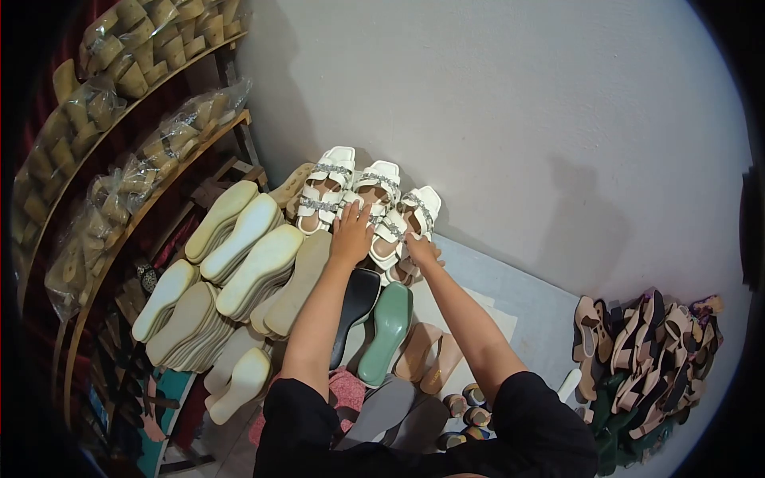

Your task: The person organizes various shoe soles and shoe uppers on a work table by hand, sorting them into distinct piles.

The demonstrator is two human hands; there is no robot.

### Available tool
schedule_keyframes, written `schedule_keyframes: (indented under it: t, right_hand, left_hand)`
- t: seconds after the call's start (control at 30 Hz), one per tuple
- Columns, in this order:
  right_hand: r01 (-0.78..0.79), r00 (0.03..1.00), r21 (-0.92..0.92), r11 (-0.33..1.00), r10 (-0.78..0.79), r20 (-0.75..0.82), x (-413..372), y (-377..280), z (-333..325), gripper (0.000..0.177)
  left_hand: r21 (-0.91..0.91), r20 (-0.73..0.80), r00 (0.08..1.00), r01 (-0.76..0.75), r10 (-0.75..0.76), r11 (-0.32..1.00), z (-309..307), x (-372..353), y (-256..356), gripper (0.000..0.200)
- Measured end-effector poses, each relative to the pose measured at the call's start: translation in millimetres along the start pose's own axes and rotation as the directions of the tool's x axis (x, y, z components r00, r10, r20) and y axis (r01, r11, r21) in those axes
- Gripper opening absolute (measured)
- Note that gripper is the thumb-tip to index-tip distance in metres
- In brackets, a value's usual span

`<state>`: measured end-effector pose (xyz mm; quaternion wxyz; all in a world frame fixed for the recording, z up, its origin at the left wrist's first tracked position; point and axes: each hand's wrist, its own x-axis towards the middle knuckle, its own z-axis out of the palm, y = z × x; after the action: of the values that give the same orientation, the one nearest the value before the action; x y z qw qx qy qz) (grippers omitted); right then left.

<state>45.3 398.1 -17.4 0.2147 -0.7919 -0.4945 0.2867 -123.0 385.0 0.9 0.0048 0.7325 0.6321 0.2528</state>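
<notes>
Head view: both forearms reach forward from black sleeves to a group of white sandals propped against a plain, matt, light-coloured wall (510, 103).

Left hand (351, 235): the palm faces down and the fingers (353, 213) are extended and lie close together. Their tips touch the lower white sandal (387, 237), just beside the upright pair.

Right hand (422, 251): it rests on the right edge of the same lower white sandal. The fingers curl downward over it. Whether they pinch the strap or only press on it cannot be told.

The sandals:
- Smooth white moulded footbeds with rounded toes.
- Two broad straps each, trimmed with a glittering, stone-studded band.
- The left sandal (327, 191), middle sandal (379, 187) and right sandal (421, 209) stand nearly upright, toes up, against the wall.

Surroundings:
- Left of the hands, stacks of cream soles (247, 255) lie in overlapping rows; they are flat, elongated and matt.
- Under the left forearm lies a glossy black sole (356, 307).
- Between the arms lies a pale green sole (388, 323), with tan soles (418, 350) just beside it.
- Curved wooden shelves (159, 179) at far left carry clear plastic bags of block heels (127, 48).
- At lower right, well apart from the hands, a heap of pink, black and green strappy sandals (645, 358) lies against the wall.
</notes>
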Motion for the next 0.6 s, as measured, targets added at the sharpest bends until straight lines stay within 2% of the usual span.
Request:
schedule_keyframes:
  t: [0.03, 0.17, 0.27, 0.3, 0.4, 0.5, 0.6]
  right_hand:
    - [0.011, 0.998, 0.017, 1.000, -0.012, 0.059, 4, 1, -2, 0.065]
    - [0.163, 0.984, 0.232, 0.959, -0.175, 0.032, 31, 16, 13, 0.061]
    - [0.334, 0.919, 0.159, 0.929, -0.359, 0.166, 45, 35, 13, 0.060]
    - [0.301, 0.923, 0.019, 0.953, -0.297, 0.244, 15, 16, -21, 0.061]
    - [0.308, 0.927, 0.015, 0.951, -0.304, 0.220, 34, 16, -11, 0.076]
    - [0.159, 0.964, 0.027, 0.987, -0.161, 0.213, 23, 11, -7, 0.090]
    - [0.164, 0.959, 0.113, 0.980, -0.185, 0.216, 25, 16, 1, 0.098]
  left_hand:
    - [0.000, -0.003, 1.000, -0.006, 0.006, 1.000, 0, 0, 0, 0.049]
    - [0.069, -0.005, 1.000, -0.013, 0.014, 0.998, -5, -3, 4, 0.050]
    - [0.049, 0.014, 1.000, -0.023, 0.022, 0.999, -8, -5, 5, 0.050]
    - [0.038, 0.013, 0.999, -0.040, 0.040, 0.998, -9, -7, 5, 0.051]
    - [0.041, -0.064, 0.998, -0.009, 0.012, 0.999, -14, -9, 8, 0.051]
    - [-0.013, -0.131, 0.991, -0.030, 0.028, 0.999, -28, -15, 14, 0.051]
    - [0.016, -0.138, 0.989, -0.060, 0.061, 0.998, -46, -35, 22, 0.054]
